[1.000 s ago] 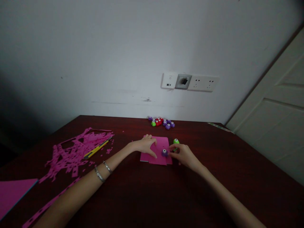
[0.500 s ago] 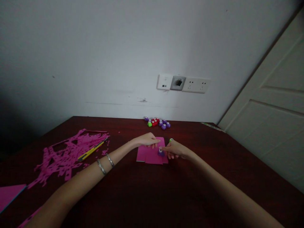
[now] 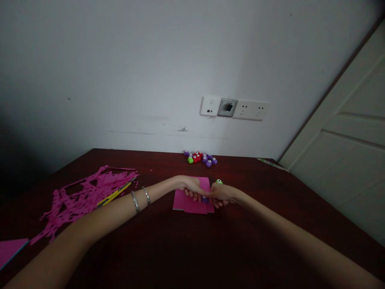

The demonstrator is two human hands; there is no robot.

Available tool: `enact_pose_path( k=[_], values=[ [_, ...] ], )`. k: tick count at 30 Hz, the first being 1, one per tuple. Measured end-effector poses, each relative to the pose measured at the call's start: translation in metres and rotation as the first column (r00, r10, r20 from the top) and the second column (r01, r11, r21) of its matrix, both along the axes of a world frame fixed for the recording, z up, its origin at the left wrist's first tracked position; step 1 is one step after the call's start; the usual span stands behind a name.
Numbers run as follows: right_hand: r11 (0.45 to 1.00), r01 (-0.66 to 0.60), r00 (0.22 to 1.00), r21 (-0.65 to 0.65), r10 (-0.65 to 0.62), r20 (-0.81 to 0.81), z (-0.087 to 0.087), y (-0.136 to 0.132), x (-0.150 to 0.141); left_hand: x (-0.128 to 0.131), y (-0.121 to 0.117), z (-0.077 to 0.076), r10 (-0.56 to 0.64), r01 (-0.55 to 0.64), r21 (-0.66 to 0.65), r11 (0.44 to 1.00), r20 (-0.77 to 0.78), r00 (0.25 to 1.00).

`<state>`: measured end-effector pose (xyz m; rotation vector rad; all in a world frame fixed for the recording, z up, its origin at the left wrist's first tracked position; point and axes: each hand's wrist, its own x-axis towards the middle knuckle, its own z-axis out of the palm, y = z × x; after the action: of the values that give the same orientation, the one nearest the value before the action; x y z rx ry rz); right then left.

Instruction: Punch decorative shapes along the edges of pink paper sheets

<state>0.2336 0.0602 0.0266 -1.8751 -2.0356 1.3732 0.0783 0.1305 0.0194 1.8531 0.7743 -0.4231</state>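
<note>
Over the pink sheets [image 3: 194, 206] lying on the table, my two hands meet at a small purple craft punch [image 3: 205, 199]. My right hand [image 3: 221, 193] is closed round its right side. The fingers of my left hand [image 3: 192, 187] are curled, with the thumb side against the punch; most of the punch is hidden between the hands. Just beyond my right hand a green craft punch [image 3: 219, 182] shows its white top.
Several purple, red and green craft punches [image 3: 198, 157] cluster near the wall. Left lie a tangle of pink punched scraps [image 3: 87, 196], a yellow utility knife [image 3: 116, 193] and another pink sheet [image 3: 12, 249]. A thin strip [image 3: 272, 164] lies at the back right edge.
My left hand has moved right and down from the sheet's upper part to the purple punch, meeting my right hand. The view has shifted slightly.
</note>
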Motion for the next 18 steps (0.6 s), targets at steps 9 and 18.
enact_pose_path(
  k=[9,18],
  values=[
    [0.946,-0.106,0.989,-0.307,0.132,0.063,0.002,0.014,0.002,0.007,0.019,-0.013,0.003,-0.017,-0.265,0.964,-0.052,0.999],
    [0.937,-0.145,0.958,-0.319,0.213,0.191,0.005,0.013,-0.004,0.014,0.037,-0.028,-0.263,0.216,-0.401,0.89,-0.065,0.963]
  ],
)
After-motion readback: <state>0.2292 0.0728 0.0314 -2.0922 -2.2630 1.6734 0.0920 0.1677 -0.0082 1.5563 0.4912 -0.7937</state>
